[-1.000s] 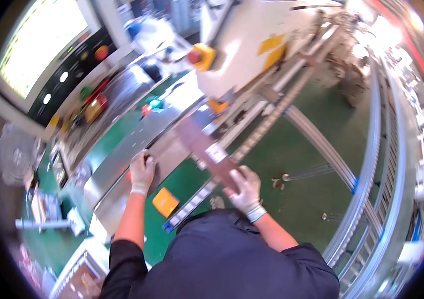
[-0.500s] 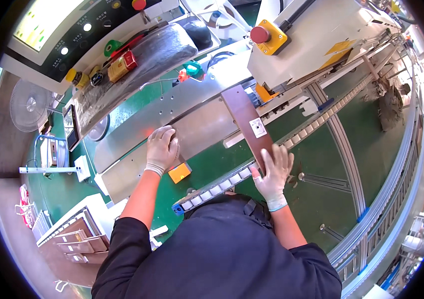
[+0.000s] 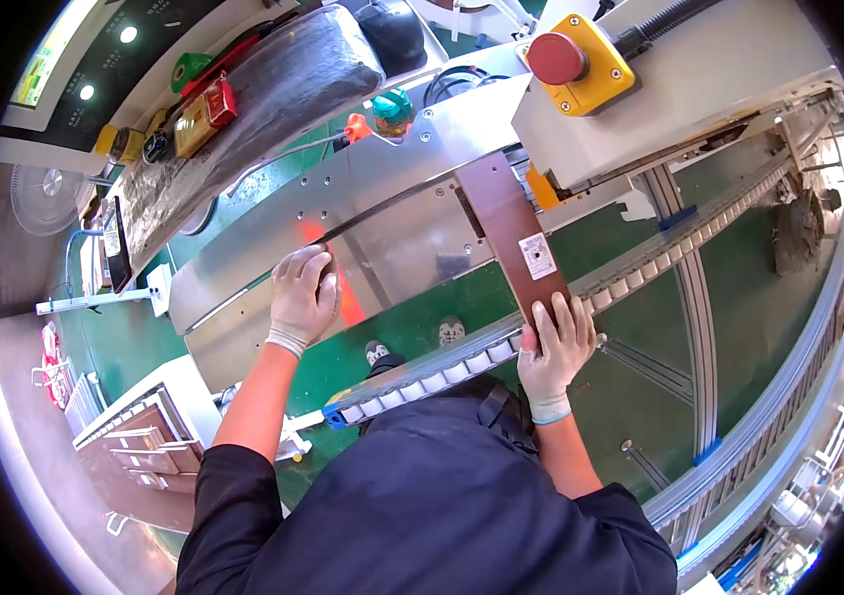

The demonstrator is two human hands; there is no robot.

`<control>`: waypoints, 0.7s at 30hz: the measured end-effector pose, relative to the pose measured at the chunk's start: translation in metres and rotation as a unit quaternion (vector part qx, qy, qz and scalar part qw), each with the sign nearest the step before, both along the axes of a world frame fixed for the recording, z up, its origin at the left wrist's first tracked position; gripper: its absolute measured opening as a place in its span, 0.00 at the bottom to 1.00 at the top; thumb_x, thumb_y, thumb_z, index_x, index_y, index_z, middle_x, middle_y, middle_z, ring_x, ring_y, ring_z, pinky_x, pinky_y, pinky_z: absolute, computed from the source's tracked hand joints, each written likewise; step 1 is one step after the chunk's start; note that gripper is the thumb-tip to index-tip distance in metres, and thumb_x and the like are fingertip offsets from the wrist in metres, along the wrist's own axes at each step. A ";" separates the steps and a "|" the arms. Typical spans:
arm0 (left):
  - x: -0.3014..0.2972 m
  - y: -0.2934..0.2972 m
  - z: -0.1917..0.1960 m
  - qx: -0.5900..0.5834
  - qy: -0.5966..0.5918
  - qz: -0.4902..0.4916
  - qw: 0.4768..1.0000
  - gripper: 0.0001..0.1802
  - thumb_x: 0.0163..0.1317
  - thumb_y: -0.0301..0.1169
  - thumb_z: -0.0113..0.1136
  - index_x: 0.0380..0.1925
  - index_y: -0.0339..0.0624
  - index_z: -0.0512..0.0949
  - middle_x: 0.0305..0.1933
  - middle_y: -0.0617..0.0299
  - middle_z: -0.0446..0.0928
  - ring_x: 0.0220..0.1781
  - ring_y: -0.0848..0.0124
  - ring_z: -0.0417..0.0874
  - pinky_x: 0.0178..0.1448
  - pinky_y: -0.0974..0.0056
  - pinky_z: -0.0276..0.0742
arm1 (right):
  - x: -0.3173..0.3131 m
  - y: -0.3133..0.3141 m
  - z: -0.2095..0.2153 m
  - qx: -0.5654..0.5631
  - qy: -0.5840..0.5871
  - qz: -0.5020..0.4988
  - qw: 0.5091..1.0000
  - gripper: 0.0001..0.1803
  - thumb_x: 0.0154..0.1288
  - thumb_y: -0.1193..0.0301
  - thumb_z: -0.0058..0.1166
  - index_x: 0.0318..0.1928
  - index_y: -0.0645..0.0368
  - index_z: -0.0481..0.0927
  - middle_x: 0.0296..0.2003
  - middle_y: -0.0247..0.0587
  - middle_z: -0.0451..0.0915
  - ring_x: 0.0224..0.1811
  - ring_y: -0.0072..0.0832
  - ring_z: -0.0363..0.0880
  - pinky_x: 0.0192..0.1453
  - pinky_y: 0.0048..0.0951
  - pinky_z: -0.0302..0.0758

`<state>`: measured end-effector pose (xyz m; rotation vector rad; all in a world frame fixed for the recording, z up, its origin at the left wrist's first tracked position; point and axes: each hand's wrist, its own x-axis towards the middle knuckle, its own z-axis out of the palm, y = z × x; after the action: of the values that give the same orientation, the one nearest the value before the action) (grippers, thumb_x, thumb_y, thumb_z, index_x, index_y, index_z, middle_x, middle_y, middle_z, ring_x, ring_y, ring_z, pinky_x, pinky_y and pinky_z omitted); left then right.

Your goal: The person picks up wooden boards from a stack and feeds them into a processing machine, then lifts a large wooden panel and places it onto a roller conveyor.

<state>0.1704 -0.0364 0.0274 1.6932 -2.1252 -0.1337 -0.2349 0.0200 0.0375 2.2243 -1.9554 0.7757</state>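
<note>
Left hand (image 3: 305, 296) is laid flat, fingers spread, on the shiny steel machine plate (image 3: 412, 233). Right hand (image 3: 556, 347) is pressed open-palmed on the near end of the long brown strip (image 3: 509, 228), pushed further under the cream housing (image 3: 679, 89) than a second ago; feeding appears underway.

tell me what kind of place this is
Most likely a factory production line. A roller conveyor track runs across a green machine bed, a red emergency stop button sits on a yellow box, and gloved hands feed a long brown panel into a steel-covered machine.
</note>
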 end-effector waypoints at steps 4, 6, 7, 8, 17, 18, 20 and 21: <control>-0.007 -0.002 0.003 -0.004 -0.016 0.000 1.000 0.19 0.62 0.29 0.61 0.54 0.45 0.77 0.59 0.51 0.78 0.61 0.48 0.78 0.67 0.45 0.71 | -0.012 -0.011 -0.004 0.004 0.002 0.003 1.000 0.17 0.73 0.57 0.59 0.55 0.49 0.87 0.62 0.43 0.82 0.66 0.53 0.77 0.70 0.56 0.68; -0.010 -0.004 0.003 -0.007 -0.022 0.003 1.000 0.20 0.61 0.30 0.61 0.55 0.45 0.77 0.59 0.52 0.78 0.60 0.49 0.78 0.66 0.45 0.72 | -0.022 -0.018 -0.005 0.005 0.003 0.002 1.000 0.17 0.74 0.57 0.58 0.55 0.49 0.87 0.61 0.43 0.82 0.66 0.53 0.77 0.71 0.56 0.68; -0.010 -0.004 0.003 -0.012 -0.029 0.005 0.999 0.21 0.61 0.31 0.60 0.55 0.45 0.77 0.59 0.53 0.78 0.59 0.50 0.79 0.65 0.44 0.72 | -0.027 -0.022 -0.005 0.004 0.004 0.000 1.000 0.17 0.74 0.56 0.58 0.54 0.49 0.88 0.61 0.44 0.82 0.66 0.53 0.77 0.71 0.56 0.68; -0.011 -0.005 0.003 -0.008 -0.038 0.007 0.999 0.21 0.61 0.31 0.60 0.56 0.46 0.77 0.58 0.53 0.78 0.59 0.51 0.79 0.64 0.45 0.72 | -0.033 -0.026 -0.004 -0.001 0.005 -0.002 1.000 0.17 0.75 0.56 0.57 0.53 0.50 0.88 0.61 0.44 0.83 0.66 0.53 0.77 0.71 0.55 0.68; -0.009 -0.004 -0.001 0.005 -0.071 0.015 0.997 0.22 0.61 0.32 0.60 0.57 0.48 0.76 0.60 0.57 0.76 0.60 0.54 0.77 0.66 0.46 0.69 | -0.110 -0.073 -0.013 -0.043 0.041 -0.003 0.998 0.19 0.77 0.56 0.54 0.54 0.56 0.88 0.61 0.46 0.84 0.65 0.54 0.78 0.71 0.55 0.69; -0.009 -0.004 -0.002 0.005 -0.070 0.017 0.997 0.22 0.61 0.32 0.60 0.57 0.48 0.76 0.60 0.57 0.76 0.60 0.54 0.77 0.66 0.46 0.69 | -0.120 -0.078 -0.015 -0.047 0.041 -0.001 0.998 0.20 0.76 0.57 0.55 0.55 0.57 0.88 0.61 0.46 0.83 0.66 0.54 0.78 0.72 0.55 0.69; -0.007 -0.003 -0.006 0.001 -0.070 0.017 0.997 0.22 0.61 0.32 0.60 0.57 0.48 0.76 0.60 0.57 0.76 0.61 0.54 0.77 0.66 0.46 0.69 | -0.142 -0.088 -0.020 -0.043 0.033 -0.007 0.999 0.21 0.75 0.57 0.56 0.57 0.58 0.87 0.62 0.47 0.83 0.67 0.53 0.77 0.74 0.54 0.67; -0.008 -0.004 -0.008 -0.001 -0.065 0.016 0.998 0.22 0.61 0.32 0.60 0.57 0.48 0.76 0.60 0.57 0.76 0.61 0.54 0.77 0.66 0.46 0.69 | -0.153 -0.093 -0.021 -0.045 0.038 -0.008 0.998 0.21 0.75 0.57 0.56 0.57 0.58 0.87 0.62 0.47 0.83 0.67 0.53 0.77 0.74 0.54 0.67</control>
<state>0.1628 -0.0405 0.0197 1.7790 -2.1887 -0.0122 -0.3879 -0.0726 0.0163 2.1515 -1.8641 0.7504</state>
